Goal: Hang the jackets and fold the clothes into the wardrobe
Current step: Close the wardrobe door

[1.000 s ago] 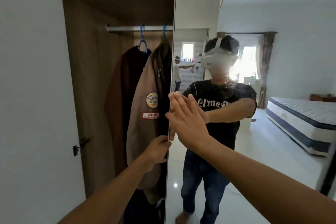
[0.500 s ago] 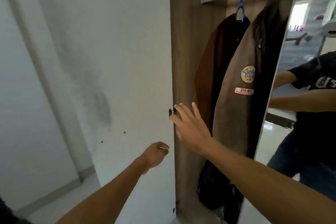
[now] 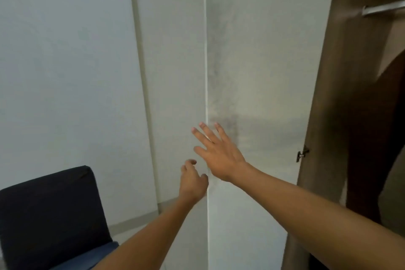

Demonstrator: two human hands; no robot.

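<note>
The white wardrobe door (image 3: 263, 72) fills the middle of the view, its vertical edge (image 3: 206, 50) running down the centre. My right hand (image 3: 217, 155) is open with fingers spread, its palm against the door beside that edge. My left hand (image 3: 192, 180) sits just below and left of it, fingers loosely curled at the edge; whether it grips the edge is not visible. At the far right the wardrobe's wooden interior (image 3: 341, 94) shows, with the metal hanging rail (image 3: 383, 10) and a slice of a dark brown jacket (image 3: 392, 116).
A black chair back (image 3: 48, 210) stands at the lower left with blue fabric (image 3: 92, 256) on its seat. A pale wall (image 3: 65, 61) is behind it. A small metal fitting (image 3: 302, 155) sticks out where the door meets the wardrobe side.
The view has swung left, away from the mirror and the hanging jackets. Both hands moved from the mirrored door across to the white door's edge. My left hand has loosened from a fist.
</note>
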